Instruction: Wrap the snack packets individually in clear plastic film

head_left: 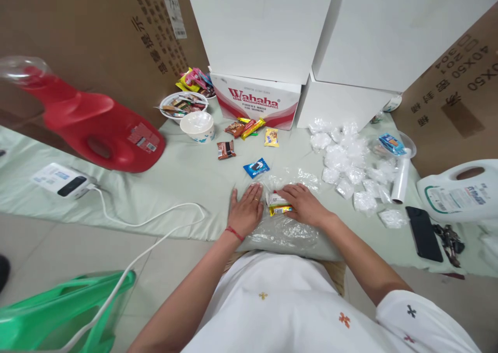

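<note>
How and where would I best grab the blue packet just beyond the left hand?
Probably pinch the blue packet across its middle by the two long edges, from above: it looks oblong and lies flat on the green cloth, with the left hand close to its near edge.

The wrapped bar is yellow, the flat snack packet blue. The cloth is pale green, the jug red, the Wahaha box white with red.
</note>
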`<state>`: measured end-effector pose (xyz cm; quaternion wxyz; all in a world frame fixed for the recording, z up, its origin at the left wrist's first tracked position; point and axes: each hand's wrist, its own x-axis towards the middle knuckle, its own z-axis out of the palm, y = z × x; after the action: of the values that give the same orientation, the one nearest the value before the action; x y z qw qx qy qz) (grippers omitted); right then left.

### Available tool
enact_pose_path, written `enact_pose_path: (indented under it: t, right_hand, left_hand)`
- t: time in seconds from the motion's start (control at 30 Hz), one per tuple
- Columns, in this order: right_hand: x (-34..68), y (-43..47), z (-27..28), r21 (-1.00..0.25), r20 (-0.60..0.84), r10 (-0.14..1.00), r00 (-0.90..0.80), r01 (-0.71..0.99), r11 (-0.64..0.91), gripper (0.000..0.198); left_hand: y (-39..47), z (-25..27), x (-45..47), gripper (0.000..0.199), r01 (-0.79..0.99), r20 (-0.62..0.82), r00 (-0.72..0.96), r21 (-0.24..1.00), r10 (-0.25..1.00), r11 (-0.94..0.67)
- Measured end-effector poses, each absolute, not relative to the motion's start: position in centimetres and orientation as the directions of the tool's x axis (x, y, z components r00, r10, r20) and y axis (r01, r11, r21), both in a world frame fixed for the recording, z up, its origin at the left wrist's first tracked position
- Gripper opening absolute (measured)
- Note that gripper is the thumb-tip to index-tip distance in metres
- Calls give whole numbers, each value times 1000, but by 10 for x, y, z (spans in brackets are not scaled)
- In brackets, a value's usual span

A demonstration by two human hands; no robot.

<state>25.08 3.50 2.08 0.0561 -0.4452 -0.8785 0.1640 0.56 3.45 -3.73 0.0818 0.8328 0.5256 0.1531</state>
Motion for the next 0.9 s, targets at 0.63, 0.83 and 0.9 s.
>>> enact_pose_path:
  t: [0.63,0.83,0.9]
  right_hand:
    - [291,-7,37,-537,96,777,-621,625,566,46]
    - [301,-90,-7,-514,99,852,-514,707,486,30]
    - [302,-89,-10,-569,145,875,-462,684,456,21]
  left_hand:
    - [-24,-33,-64,53,441,316,781,332,539,-834]
    - [-13,-36,-78,15,485,320,636,542,702,-686]
    - [-5,-32,-77,20,487,311,596,593,740,-641]
